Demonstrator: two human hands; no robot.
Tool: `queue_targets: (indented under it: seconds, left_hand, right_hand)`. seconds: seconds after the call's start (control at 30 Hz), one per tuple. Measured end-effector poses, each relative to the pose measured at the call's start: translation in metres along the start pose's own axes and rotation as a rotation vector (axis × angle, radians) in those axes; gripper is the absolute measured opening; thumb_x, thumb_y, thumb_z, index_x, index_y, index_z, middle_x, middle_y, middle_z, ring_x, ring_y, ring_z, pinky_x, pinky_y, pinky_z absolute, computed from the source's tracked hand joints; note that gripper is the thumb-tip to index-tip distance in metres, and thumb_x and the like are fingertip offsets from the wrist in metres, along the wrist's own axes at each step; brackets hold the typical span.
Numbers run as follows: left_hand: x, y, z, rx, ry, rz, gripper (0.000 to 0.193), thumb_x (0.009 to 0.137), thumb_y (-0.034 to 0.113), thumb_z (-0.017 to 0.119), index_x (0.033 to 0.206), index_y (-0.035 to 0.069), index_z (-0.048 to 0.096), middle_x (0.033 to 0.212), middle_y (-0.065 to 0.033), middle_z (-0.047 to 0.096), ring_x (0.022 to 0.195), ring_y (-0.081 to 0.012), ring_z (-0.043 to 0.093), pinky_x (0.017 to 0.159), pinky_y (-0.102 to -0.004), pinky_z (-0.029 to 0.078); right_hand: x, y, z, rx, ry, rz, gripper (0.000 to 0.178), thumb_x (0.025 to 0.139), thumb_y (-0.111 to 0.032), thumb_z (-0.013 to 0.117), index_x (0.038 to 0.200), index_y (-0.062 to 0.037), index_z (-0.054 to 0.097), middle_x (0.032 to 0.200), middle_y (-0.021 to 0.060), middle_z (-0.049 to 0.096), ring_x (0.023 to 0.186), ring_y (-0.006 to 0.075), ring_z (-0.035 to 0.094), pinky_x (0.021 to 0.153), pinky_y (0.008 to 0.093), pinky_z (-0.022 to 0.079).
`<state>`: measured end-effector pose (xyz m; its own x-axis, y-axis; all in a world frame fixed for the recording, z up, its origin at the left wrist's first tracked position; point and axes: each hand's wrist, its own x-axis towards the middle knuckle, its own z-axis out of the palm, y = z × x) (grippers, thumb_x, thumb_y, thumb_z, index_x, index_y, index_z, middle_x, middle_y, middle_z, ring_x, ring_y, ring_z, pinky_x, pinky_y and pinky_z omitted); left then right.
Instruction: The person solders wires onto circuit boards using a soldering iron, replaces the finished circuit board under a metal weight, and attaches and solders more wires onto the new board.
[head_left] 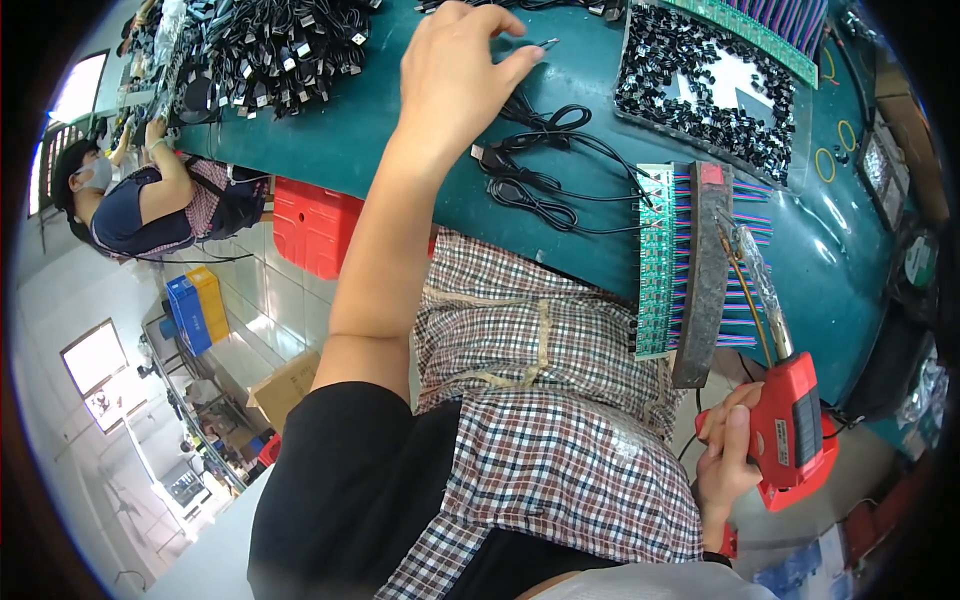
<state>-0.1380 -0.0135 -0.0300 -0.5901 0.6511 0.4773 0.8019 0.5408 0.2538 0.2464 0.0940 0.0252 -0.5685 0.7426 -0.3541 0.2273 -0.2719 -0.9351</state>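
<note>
My left hand (pixel 450 70) is over the far part of the bench, thumb and index finger apart. A thin dark cable end (pixel 547 43) shows beside the thumb tip; whether the fingers touch it is unclear. My right hand (pixel 728 450) grips the handle of a red soldering gun (pixel 787 420), its barrel pointing up and away. Left of its tip, a dark heavy bar (pixel 707 270) lies across coloured wires beside a panel of small green circuit boards (pixel 655 265). Black USB cables (pixel 540 190) lie looped left of the panel, two running to it.
A tray of small black parts (pixel 700 90) stands at the far right, near another green board strip (pixel 760 45). Bundled black USB cables (pixel 285 50) pile up at the far left. A co-worker (pixel 150 200) sits along the bench, past a red stool (pixel 315 230).
</note>
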Motion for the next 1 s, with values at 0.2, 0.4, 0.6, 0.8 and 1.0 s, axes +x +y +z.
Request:
queue_targets:
  seconds: [0.2, 0.4, 0.6, 0.8, 1.0]
  left_hand:
    - [0.005, 0.017, 0.003, -0.285, -0.138, -0.219, 0.010, 0.086, 0.007, 0.076, 0.092, 0.002, 0.070, 0.086, -0.0120, 0.063, 0.076, -0.0265, 0.065, 0.069, -0.0354, 0.053]
    - [0.003, 0.069, -0.055, -0.340, -0.235, -0.180, 0.009, 0.085, 0.004, 0.076, 0.088, 0.001, 0.067, 0.081, -0.0096, 0.061, 0.069, -0.0210, 0.061, 0.063, -0.0330, 0.049]
    - [-0.033, 0.092, -0.039, -0.677, -0.336, 0.037, 0.013, 0.080, 0.001, 0.082, 0.090, 0.004, 0.075, 0.083, -0.0001, 0.066, 0.069, -0.0095, 0.054, 0.062, -0.0237, 0.042]
    - [-0.047, 0.102, -0.027, -0.743, -0.429, 0.008, 0.013, 0.081, 0.001, 0.082, 0.092, 0.004, 0.075, 0.084, 0.0002, 0.064, 0.069, -0.0078, 0.053, 0.060, -0.0234, 0.041]
    - [-0.047, 0.108, -0.030, -0.752, -0.514, 0.029, 0.012, 0.082, 0.002, 0.082, 0.091, 0.005, 0.075, 0.087, -0.0001, 0.064, 0.070, -0.0057, 0.052, 0.057, -0.0224, 0.040]
  right_hand:
    - [0.000, 0.004, 0.000, -0.035, -0.007, -0.042, 0.009, 0.097, -0.003, 0.058, 0.100, 0.0005, 0.051, 0.081, 0.0080, 0.051, 0.054, 0.0085, 0.039, 0.052, 0.0254, 0.040]
    - [0.002, 0.007, 0.001, -0.002, 0.064, -0.087, 0.009, 0.098, -0.004, 0.058, 0.101, 0.0012, 0.052, 0.081, 0.0070, 0.051, 0.050, 0.0056, 0.033, 0.050, 0.0244, 0.037]
    - [0.006, 0.001, 0.002, -0.082, -0.006, -0.093, 0.007, 0.098, -0.003, 0.056, 0.101, 0.0004, 0.051, 0.081, 0.0070, 0.051, 0.053, 0.0074, 0.037, 0.052, 0.0267, 0.038]
    - [0.005, 0.004, -0.004, -0.096, -0.021, -0.117, 0.007, 0.098, -0.004, 0.056, 0.100, -0.0001, 0.050, 0.082, 0.0078, 0.051, 0.054, 0.0081, 0.039, 0.052, 0.0258, 0.037]
    - [0.009, 0.009, -0.008, -0.092, 0.008, -0.137, 0.014, 0.094, 0.002, 0.058, 0.104, -0.0006, 0.050, 0.087, 0.0090, 0.052, 0.056, 0.0094, 0.041, 0.052, 0.0248, 0.039]
